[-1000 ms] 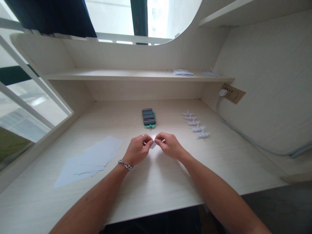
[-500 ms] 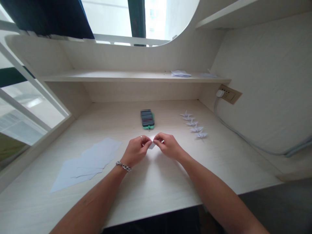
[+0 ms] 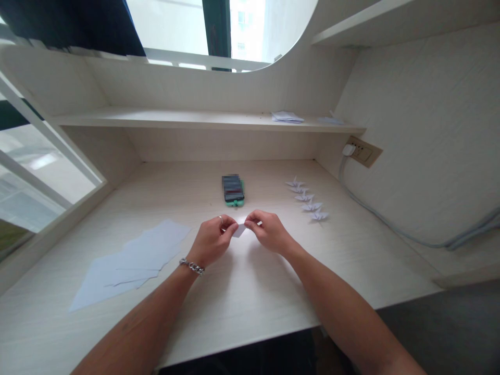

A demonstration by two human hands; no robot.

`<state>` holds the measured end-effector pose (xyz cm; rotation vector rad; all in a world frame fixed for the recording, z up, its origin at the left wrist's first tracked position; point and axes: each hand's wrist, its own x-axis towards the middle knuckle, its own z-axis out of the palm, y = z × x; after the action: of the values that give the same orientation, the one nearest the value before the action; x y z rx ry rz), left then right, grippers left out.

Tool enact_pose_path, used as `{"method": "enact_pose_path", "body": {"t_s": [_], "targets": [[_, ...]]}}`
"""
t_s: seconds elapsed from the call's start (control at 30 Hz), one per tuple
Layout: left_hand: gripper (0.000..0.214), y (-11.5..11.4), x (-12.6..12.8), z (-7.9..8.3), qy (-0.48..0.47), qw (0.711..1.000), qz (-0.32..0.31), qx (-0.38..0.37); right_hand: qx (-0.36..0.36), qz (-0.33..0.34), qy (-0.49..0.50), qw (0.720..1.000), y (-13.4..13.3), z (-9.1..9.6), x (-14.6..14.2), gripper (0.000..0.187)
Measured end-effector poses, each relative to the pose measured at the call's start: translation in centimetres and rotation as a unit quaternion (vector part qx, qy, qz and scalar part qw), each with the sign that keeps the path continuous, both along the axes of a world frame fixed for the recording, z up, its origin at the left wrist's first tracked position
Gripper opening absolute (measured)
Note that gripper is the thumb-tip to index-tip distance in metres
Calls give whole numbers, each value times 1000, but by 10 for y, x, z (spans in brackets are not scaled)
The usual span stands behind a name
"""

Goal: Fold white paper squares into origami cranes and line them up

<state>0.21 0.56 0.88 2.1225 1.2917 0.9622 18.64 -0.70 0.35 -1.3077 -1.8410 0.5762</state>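
Note:
Between my hands, just above the desk [image 3: 234, 291], is a small folded piece of white paper [image 3: 239, 230]. My left hand [image 3: 213, 238], with a ring and a chain bracelet, pinches its left side between thumb and fingers. On the other side my right hand [image 3: 269, 230] grips the right edge in a pinch. Fingertips hide part of the folds. Beyond the hands lies a phone [image 3: 233, 190] with a green edge, its screen blurred. A row of several white paper cranes [image 3: 311, 207] stands to the right of it.
Overlapping white paper sheets [image 3: 133, 255] lie to the left. A shelf [image 3: 175, 119] crosses the back, bearing a stack of folded paper [image 3: 287, 117]. A plug sits in the wall socket [image 3: 363, 151], its grey cable [image 3: 390, 224] running along the right wall.
My hands have drawn slightly apart, and more of the folded paper shows between them. The whole view has shifted a little. Both pinches hold.

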Motion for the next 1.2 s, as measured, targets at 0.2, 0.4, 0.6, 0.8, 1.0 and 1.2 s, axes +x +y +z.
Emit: {"method": "enact_pose_path", "body": {"t_s": [0.2, 0.4, 0.6, 0.8, 1.0, 1.2], "targets": [[21, 2, -2, 0, -36, 999, -3, -20, -11, 8, 48, 999, 3, -2, 3, 12], [21, -2, -2, 3, -26, 998, -33, -43, -9, 0, 146, 989, 5, -8, 0, 16], [25, 4, -2, -5, -162, 979, -9, -124, -5, -43, 189, 981, 6, -11, -5, 19], [30, 7, 2, -9, -291, 942, 32, -164, -5, -36, 164, 986, 3, -10, -10, 16], [33, 1, 8, -7, -293, 937, 15, -190, 7, -44, 162, 986, 2, -11, -12, 13], [34, 1, 7, -8, -294, 932, -26, -212, 0, -53, 177, 983, 3, -10, -10, 15]]}}
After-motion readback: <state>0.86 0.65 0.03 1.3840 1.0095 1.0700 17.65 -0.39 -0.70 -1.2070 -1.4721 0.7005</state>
